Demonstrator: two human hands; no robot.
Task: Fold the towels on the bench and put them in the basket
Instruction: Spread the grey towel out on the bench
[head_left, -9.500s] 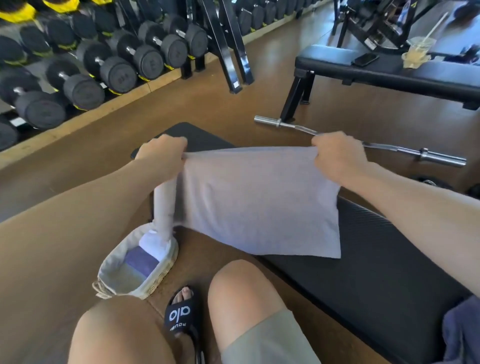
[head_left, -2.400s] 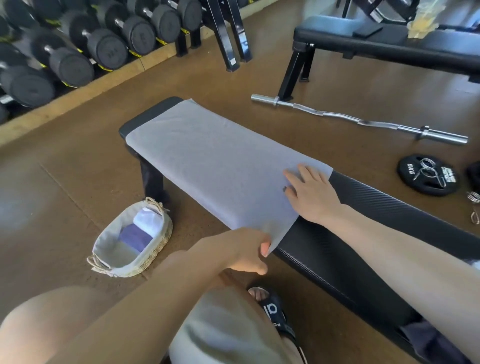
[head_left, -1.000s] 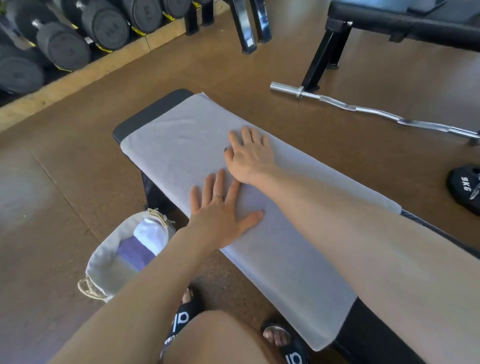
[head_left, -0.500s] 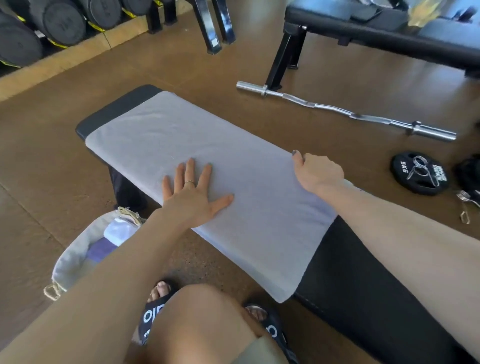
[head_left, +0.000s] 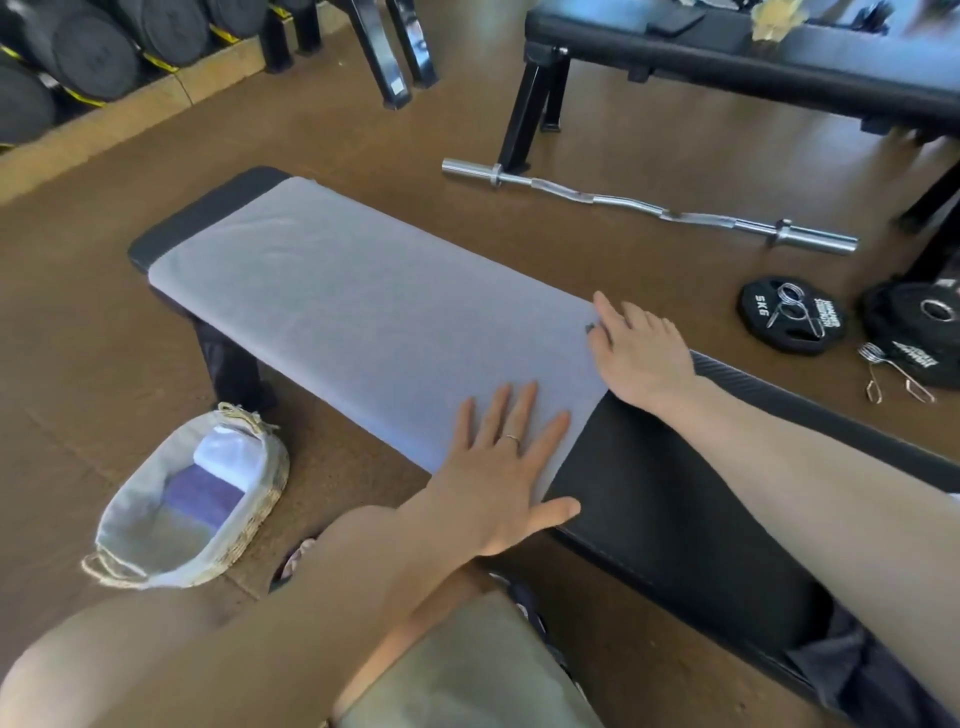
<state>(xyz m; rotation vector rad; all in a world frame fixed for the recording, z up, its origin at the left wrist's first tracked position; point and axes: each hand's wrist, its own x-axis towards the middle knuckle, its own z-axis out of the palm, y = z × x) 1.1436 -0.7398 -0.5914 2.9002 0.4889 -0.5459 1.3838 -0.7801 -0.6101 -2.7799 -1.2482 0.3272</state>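
A light grey towel (head_left: 363, 312) lies spread flat along the left part of the black bench (head_left: 665, 509). My left hand (head_left: 498, 467) presses flat on the towel's near right corner, fingers spread, thumb on the bare bench pad. My right hand (head_left: 634, 348) rests flat on the towel's far right edge. On the floor to the left, beside the bench leg, stands a woven lined basket (head_left: 130, 540) holding a white folded towel (head_left: 228, 457) and a purple folded towel (head_left: 202, 493). A dark cloth (head_left: 841, 670) lies at the bench's right end.
A curl bar (head_left: 644, 205) lies on the brown floor beyond the bench, with weight plates (head_left: 789, 317) and spring clips to the right. A second black bench (head_left: 727, 57) stands at the back. Dumbbells (head_left: 93, 52) line the far left. My knees are in front.
My left hand has slid right along the towel to its near right corner. My right hand has opened flat on the far right edge. The towel lies smoother.
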